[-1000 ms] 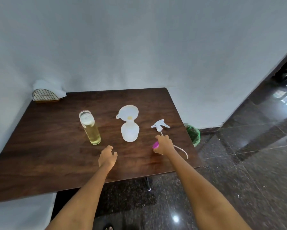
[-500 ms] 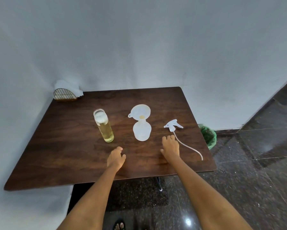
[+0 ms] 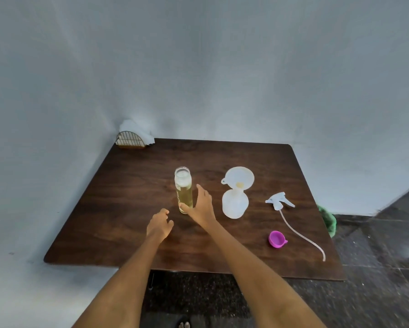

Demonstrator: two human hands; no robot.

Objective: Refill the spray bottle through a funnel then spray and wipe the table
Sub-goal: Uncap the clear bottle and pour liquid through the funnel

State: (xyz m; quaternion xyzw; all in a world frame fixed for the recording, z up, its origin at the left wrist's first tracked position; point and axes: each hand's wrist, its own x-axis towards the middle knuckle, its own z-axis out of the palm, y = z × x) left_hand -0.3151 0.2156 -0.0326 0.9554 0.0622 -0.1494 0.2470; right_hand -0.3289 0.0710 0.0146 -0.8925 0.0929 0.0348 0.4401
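I am reaching my right hand [image 3: 202,205] across toward the tall jar [image 3: 183,190] of yellowish liquid, which is standing upright on the bench [image 3: 118,204], its long axis vertical and its mouth uncapped. The jar is lying just to the left of my right fingers [image 3: 200,187]; they are spread and released, and my thumb is touching the jar low on its near side, though nothing is wrapped round it yet. My left hand [image 3: 159,224] is hovering nearer to me, below and left of the jar's base, fingers loosely curled and holding nothing. The right hand is the closer of the two to the jar, so I judge that it will be doing the lifting.

To the right of my right fingers the spray bottle [image 3: 235,204] is standing with the funnel [image 3: 239,177] seated in its neck, near but apart from the hand. Further right the trigger head [image 3: 279,201] with its dip tube is lying flat, and a purple cap [image 3: 277,239] is resting nearer the bench's front edge. I reckon the pour has not begun yet: I need to close round the jar's middle first.
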